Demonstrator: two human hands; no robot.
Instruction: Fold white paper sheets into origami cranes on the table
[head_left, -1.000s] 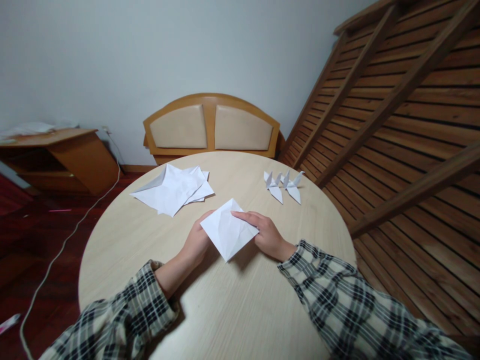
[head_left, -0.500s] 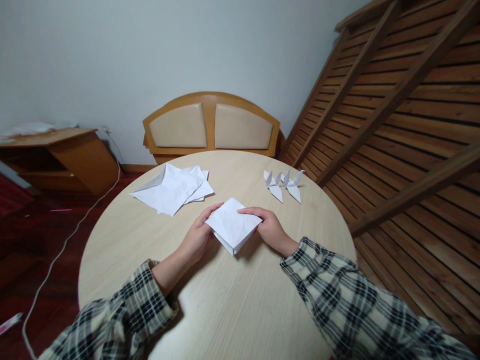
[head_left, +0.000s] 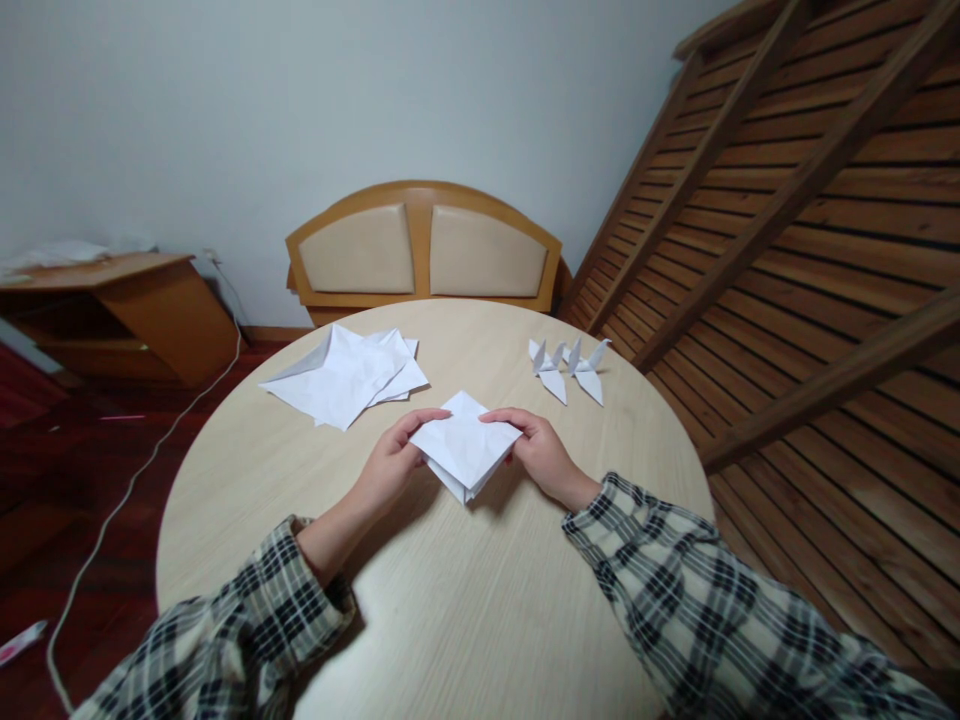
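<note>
A folded white paper square point(head_left: 465, 445) is held just above the round pale wooden table point(head_left: 450, 620), one corner pointing towards me. My left hand point(head_left: 390, 465) pinches its left corner, thumb on top. My right hand point(head_left: 536, 455) pinches its right corner the same way. The near layers of the paper gape slightly apart. Both arms wear plaid sleeves.
A loose pile of white paper sheets point(head_left: 345, 378) lies at the table's far left. Two folded paper cranes point(head_left: 566, 368) stand at the far right. Behind the table is a wooden chair back point(head_left: 424, 250). Slatted wooden frames point(head_left: 787, 230) lean at the right; a low cabinet point(head_left: 112, 310) is at the left.
The paper has tilted back and flattened, so its near layers now show open. Both hands shifted slightly away from me, and their thumbs moved onto the paper's corners.
</note>
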